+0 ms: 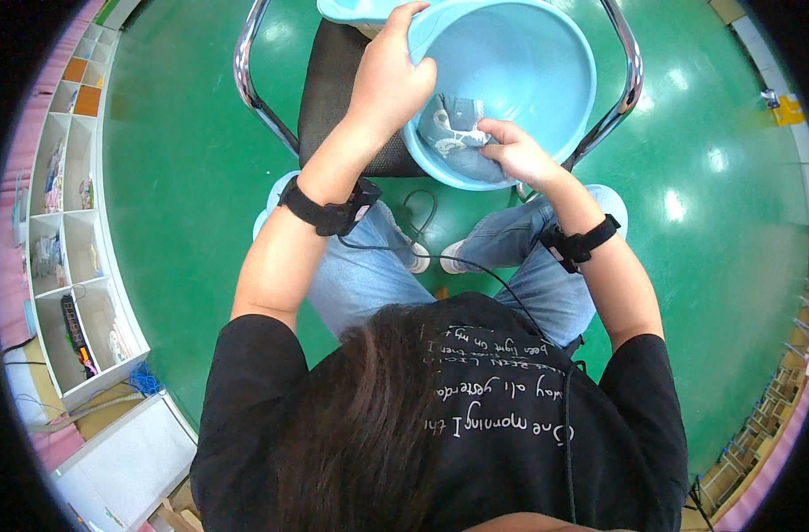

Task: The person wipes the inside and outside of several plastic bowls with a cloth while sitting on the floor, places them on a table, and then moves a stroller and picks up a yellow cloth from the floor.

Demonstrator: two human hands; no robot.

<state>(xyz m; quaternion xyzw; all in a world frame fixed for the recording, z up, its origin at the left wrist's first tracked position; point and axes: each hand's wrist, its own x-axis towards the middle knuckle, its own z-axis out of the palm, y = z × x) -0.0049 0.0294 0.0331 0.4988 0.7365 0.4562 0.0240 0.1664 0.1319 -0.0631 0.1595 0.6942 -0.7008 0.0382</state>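
A light blue plastic basin (551,58) rests on the black seat of a chair (329,89) in front of me. My left hand (394,78) grips the basin's left rim, fingers curled over it and thumb toward the inside. Against the near inner wall lies a bunched blue-grey cloth (449,131) with a white pattern. My right hand (518,152) reaches over the near right rim and pinches the cloth's right edge between thumb and fingers. What kind of cloth item it is, I cannot tell.
Another light blue container (355,9) stands at the top, left of the basin. Chrome chair arms (633,75) curve up on both sides. A black cable (475,263) hangs between my wrist bands. White shelves (67,239) line the left; the floor (183,160) is green.
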